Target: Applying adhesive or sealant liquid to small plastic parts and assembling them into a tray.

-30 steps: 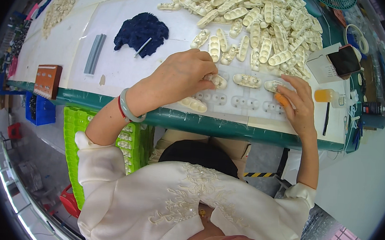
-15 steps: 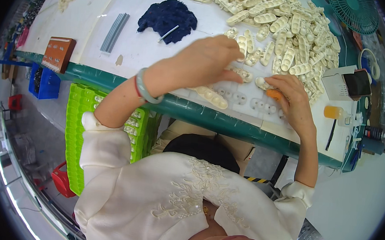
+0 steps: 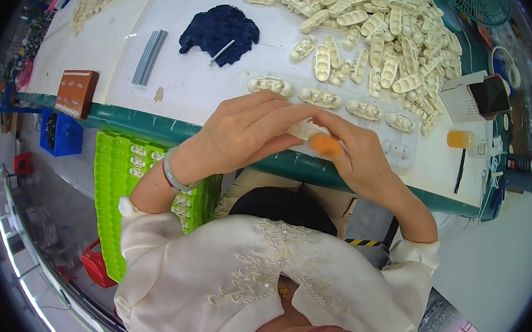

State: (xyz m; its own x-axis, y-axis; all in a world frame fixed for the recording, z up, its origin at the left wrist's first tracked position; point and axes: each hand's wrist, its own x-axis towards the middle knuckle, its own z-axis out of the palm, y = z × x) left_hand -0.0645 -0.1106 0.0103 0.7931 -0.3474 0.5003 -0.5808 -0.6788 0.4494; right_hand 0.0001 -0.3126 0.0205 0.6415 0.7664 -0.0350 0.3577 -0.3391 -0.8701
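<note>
My left hand and my right hand meet above the table's near edge. Between their fingers is a cream oval plastic piece, mostly hidden, gripped by both. An orange cover appears to sit on my right thumb. Just beyond the hands, a clear tray carries a row of cream oval pieces with small round parts, among them one oval piece lying between its neighbours. Behind that row, several loose oval pieces lie in front of a large heap of similar pieces.
A dark blue putty-like lump holds a thin rod. Grey rods lie to its left, with a brown block at the edge. A lime-green tray stands below left. On the right are an open box and an orange-filled bottle.
My left hand has drawn back from over the pieces toward the near edge. My right hand has moved left and nearer to meet it. The row of oval pieces is now uncovered.
</note>
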